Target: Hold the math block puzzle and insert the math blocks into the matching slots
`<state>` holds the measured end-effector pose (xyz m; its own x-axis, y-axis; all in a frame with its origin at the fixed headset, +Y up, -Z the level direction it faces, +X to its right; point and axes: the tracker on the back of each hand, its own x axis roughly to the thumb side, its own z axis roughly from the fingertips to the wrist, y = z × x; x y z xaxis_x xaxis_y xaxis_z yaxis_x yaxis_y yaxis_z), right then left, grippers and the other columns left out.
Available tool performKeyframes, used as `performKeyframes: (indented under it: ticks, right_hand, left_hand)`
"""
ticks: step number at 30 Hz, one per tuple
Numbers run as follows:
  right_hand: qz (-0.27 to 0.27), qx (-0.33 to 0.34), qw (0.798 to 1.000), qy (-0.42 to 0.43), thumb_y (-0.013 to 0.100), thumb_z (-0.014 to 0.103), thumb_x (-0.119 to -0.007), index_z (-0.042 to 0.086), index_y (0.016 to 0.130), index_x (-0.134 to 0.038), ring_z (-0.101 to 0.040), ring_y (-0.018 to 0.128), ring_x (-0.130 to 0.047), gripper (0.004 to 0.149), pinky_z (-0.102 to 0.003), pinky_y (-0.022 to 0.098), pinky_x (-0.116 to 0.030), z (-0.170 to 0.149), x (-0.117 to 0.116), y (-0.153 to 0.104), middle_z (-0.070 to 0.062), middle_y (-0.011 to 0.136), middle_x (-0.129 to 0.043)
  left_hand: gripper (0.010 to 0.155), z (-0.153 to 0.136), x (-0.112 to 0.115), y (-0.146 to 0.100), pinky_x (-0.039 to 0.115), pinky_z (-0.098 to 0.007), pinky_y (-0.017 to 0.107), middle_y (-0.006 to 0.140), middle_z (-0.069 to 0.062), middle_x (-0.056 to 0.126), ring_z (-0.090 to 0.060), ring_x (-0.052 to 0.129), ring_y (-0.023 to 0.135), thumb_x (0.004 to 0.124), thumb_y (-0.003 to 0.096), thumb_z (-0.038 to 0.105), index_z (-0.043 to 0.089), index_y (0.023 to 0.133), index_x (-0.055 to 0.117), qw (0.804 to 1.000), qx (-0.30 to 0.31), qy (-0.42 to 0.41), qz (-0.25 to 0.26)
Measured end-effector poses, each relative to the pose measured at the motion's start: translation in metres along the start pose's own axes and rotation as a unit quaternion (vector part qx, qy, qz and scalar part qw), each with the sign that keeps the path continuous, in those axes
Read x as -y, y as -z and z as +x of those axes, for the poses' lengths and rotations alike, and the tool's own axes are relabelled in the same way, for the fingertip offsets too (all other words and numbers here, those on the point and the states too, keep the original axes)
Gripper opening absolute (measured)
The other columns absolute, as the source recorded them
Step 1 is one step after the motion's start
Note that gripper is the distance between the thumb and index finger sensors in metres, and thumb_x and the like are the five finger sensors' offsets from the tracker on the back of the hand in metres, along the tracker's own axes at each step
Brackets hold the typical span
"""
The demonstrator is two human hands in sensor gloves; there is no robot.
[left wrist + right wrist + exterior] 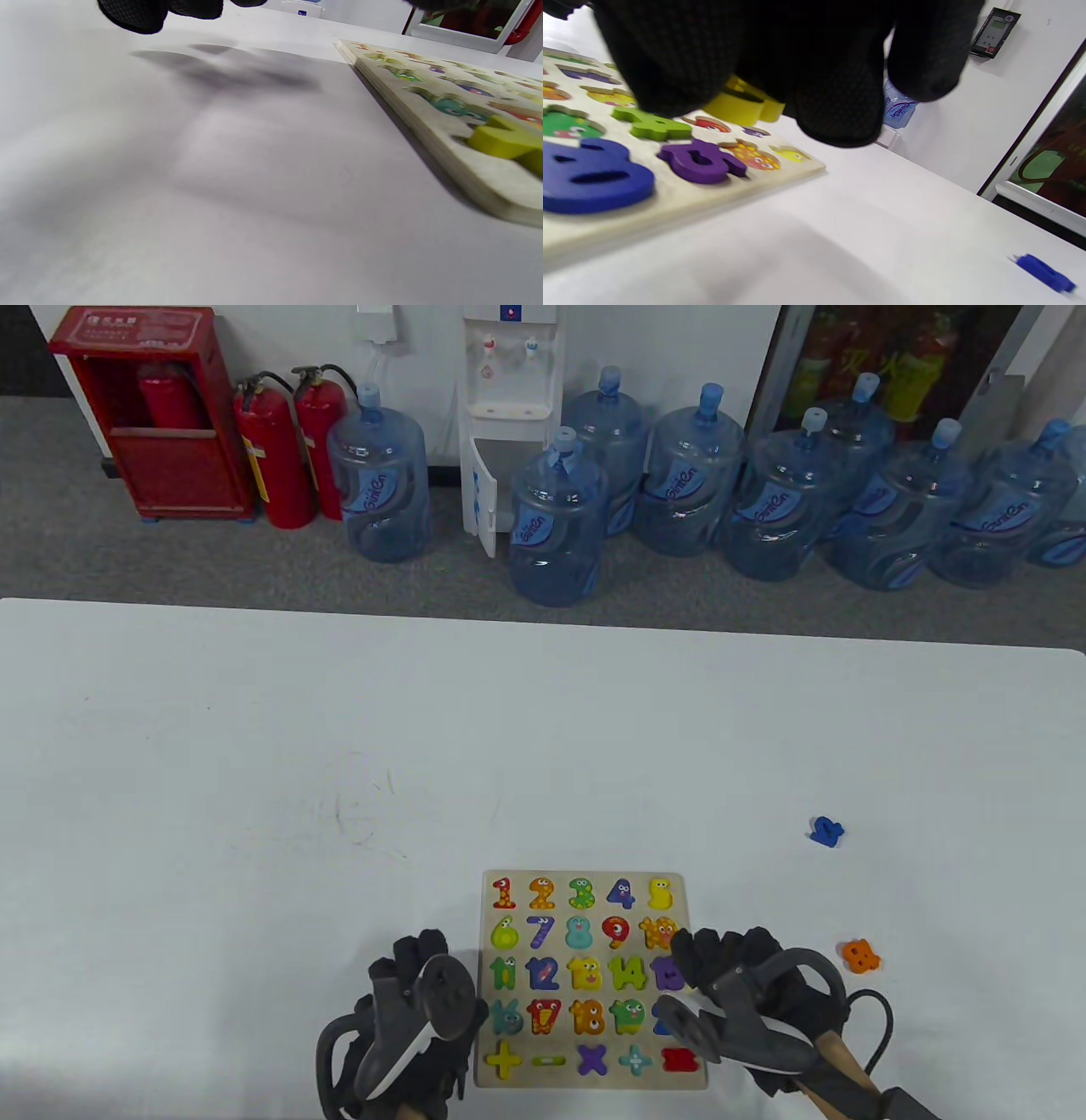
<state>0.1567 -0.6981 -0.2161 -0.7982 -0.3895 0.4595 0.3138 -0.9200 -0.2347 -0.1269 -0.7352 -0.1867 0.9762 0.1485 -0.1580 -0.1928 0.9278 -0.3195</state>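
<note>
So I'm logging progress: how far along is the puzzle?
Most slots of the puzzle board look filled. The right hand hovers over its right edge; a yellow block shows under its fingers. The left hand rests beside the board. A blue block and an orange block remain on the table.

overhead table view, low wrist views share puzzle (590, 980)

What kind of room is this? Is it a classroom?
Probably not a classroom. It looks more like an office or workroom corner: a water dispenser stands by the wall with many big water jugs on the grey carpet, and fire extinguishers sit beside a red cabinet.
</note>
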Motion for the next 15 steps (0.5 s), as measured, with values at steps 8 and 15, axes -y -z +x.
performKeyframes:
  ticks: [8,15]
  right_hand:
    - [-0.012,0.027,1.0,-0.001,0.022,0.037,-0.085,0.023,0.086,-0.077,-0.015,0.057,-0.101,0.066,-0.042,0.054,-0.081,0.038,0.025,0.021,-0.003,0.082,-0.087]
    - [0.005,0.035,0.999,0.001,0.022,0.037,-0.084,0.023,0.086,-0.076,-0.015,0.057,-0.101,0.066,-0.042,0.054,-0.081,0.064,0.024,0.051,-0.003,0.083,-0.087]
  left_hand:
    - [0.084,0.001,0.001,0.0,0.057,-0.062,0.075,0.115,-0.008,0.028,-0.045,0.042,0.109,0.06,0.0425,0.058,0.022,0.109,0.023,1.0,0.008,-0.001,0.001]
    - [0.084,0.001,0.001,-0.001,0.058,-0.062,0.074,0.114,-0.009,0.029,-0.045,0.043,0.108,0.06,0.0424,0.057,0.022,0.109,0.023,1.0,0.003,0.001,-0.002]
